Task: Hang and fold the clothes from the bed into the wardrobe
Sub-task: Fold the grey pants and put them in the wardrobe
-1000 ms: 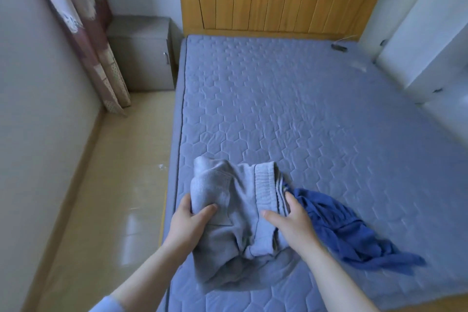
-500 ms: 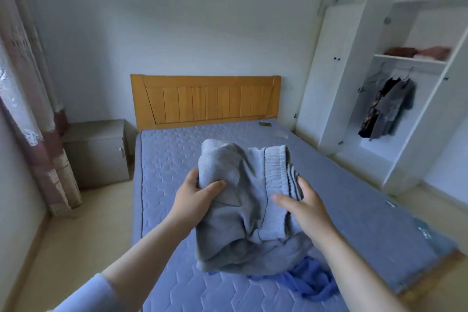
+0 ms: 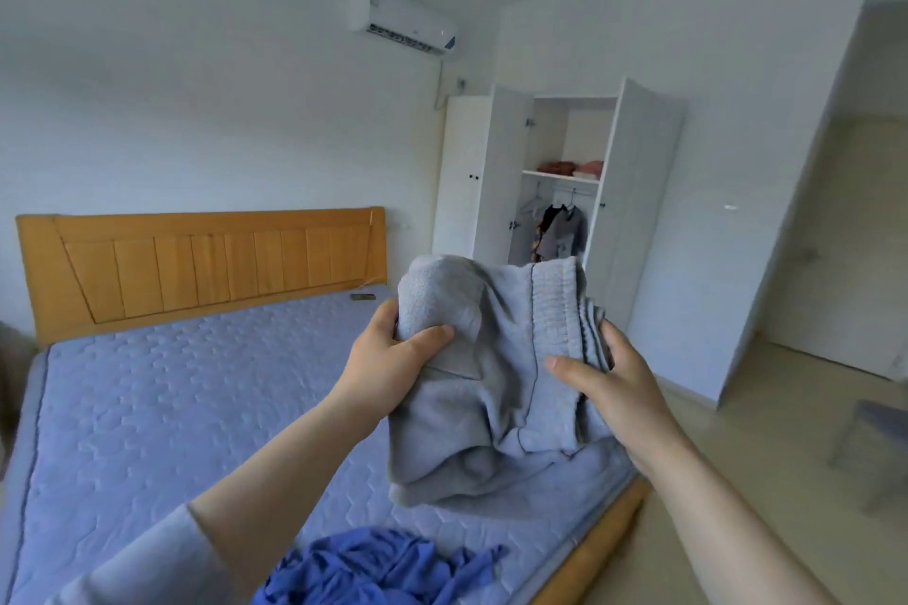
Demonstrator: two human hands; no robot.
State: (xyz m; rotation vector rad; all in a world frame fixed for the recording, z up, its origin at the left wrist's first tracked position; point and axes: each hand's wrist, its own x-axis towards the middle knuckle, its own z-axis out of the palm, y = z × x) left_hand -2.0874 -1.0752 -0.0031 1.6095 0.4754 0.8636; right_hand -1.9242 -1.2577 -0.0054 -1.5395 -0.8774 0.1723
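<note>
Left grip (image 3: 388, 359) and right grip (image 3: 616, 383) hold folded grey sweatpants (image 3: 491, 418).

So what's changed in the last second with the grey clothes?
The folded grey clothes came up off the bed and are now held up facing the open wardrobe. The left hand and right hand keep the same grip on either side. The blue garment stays on the bed.
</note>
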